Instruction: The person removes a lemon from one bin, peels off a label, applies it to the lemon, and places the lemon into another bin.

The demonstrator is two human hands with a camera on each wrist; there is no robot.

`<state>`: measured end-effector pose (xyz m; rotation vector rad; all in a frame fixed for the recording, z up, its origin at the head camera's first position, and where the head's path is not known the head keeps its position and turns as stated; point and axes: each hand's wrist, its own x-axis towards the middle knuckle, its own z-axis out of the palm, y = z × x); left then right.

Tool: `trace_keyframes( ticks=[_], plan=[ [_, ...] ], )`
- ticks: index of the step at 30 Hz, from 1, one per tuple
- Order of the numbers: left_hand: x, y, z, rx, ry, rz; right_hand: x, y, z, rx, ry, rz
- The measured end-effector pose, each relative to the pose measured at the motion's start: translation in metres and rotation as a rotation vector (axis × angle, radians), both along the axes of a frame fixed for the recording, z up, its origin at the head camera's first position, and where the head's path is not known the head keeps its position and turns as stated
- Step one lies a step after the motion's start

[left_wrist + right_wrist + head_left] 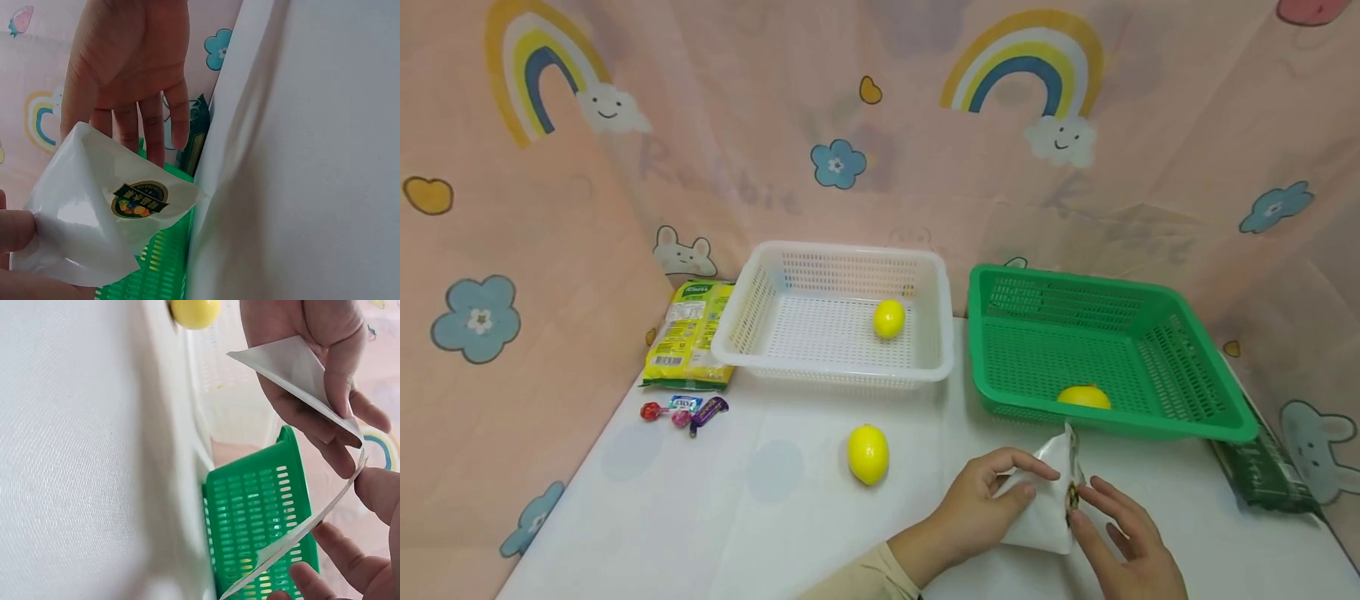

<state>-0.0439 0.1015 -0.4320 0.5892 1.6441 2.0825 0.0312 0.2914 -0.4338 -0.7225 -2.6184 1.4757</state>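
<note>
we find the white packet (pixel 1037 527) just beside the green basket (pixel 1060 350), pinched by the left hand (pixel 979 504); the right hand (pixel 1126 543), fingers spread, merely touches its printed side. we judge slippage possible should that lone pinch loosen.

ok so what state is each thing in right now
White bag: creased, held by left hand, touched by right hand
White basket: upright, holding one lemon
Green basket: upright, one yellow fruit showing
Loose lemon: lying outside both baskets
Candies: clustered together
Yellow packet: no opening visible
Green packet: partly hidden by green basket
</note>
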Motion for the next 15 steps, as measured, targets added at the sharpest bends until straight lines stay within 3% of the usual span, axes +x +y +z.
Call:
trace_keyframes(
  ticks=[8,12,15],
  plan=[
    [-0.003,-0.003,-0.003,-0.044,0.149,-0.02,-0.002,0.005,-0.004,0.042,-0.033,-0.112],
    [-0.003,-0.004,-0.003,-0.099,0.22,-0.02,-0.004,0.01,-0.006,0.051,-0.032,-0.174],
    [-0.004,-0.004,-0.003,-0.169,0.272,-0.012,-0.004,0.015,-0.005,0.042,-0.055,-0.172]
  ],
)
